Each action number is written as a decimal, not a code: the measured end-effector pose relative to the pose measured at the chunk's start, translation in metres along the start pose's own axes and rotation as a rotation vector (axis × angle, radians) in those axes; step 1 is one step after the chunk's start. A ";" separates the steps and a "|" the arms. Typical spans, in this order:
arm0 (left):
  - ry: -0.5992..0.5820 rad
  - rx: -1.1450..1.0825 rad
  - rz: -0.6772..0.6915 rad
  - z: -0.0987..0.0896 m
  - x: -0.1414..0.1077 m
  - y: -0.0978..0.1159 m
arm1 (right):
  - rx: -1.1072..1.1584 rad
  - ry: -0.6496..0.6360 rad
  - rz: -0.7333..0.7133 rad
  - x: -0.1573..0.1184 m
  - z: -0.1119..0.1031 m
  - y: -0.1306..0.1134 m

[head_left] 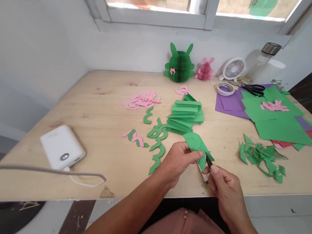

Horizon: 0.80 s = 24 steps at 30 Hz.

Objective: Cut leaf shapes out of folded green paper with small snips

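My left hand (pixel 177 161) pinches a piece of green paper (pixel 196 142) with a curved outline marked on it, thumb on top. My right hand (pixel 227 188) is closed around a pair of scissors (pixel 209 162); only a dark part shows, meeting the paper's right edge, and the handles are hidden in my fingers. Just beyond the held paper lies a stack of folded green paper (pixel 184 115). Left of my left hand are wavy green cutouts (pixel 159 141) and a small strip of pink and green pieces (pixel 136 138). Green scraps (pixel 264 156) lie in a pile to the right.
Pink cutouts (pixel 143 100) lie left of centre. At the back stand a green paper figure (pixel 180 68), a pink one (pixel 205 69), a fan (pixel 234 69) and a bottle (pixel 259 64). Tape (pixel 226 89), black scissors (pixel 252 89) and green sheets (pixel 284 124) sit right; a power bank (pixel 62 146) left.
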<state>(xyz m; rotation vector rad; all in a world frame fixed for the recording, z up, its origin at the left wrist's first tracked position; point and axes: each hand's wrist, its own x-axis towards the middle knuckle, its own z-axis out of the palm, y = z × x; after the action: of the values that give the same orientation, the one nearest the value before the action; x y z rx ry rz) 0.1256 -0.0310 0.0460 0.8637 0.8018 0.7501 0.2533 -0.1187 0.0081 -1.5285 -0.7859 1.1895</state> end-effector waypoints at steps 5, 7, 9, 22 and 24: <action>-0.039 0.026 0.023 -0.002 0.001 0.001 | -0.018 -0.011 -0.002 0.001 -0.001 0.001; -0.045 0.038 0.029 -0.003 0.002 0.002 | -0.023 -0.015 -0.004 0.001 -0.001 0.001; -0.053 0.049 0.033 -0.003 0.001 0.003 | -0.022 -0.016 -0.003 0.001 -0.001 0.001; -0.082 0.109 0.011 -0.004 0.002 0.008 | -0.039 -0.018 -0.006 0.000 -0.001 -0.001; -0.090 0.108 0.013 -0.004 0.002 0.009 | -0.031 -0.017 -0.004 -0.001 0.000 -0.001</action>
<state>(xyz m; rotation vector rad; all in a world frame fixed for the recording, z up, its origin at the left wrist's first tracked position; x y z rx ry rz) 0.1209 -0.0242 0.0516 0.9940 0.7627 0.6797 0.2531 -0.1190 0.0092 -1.5437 -0.8218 1.1935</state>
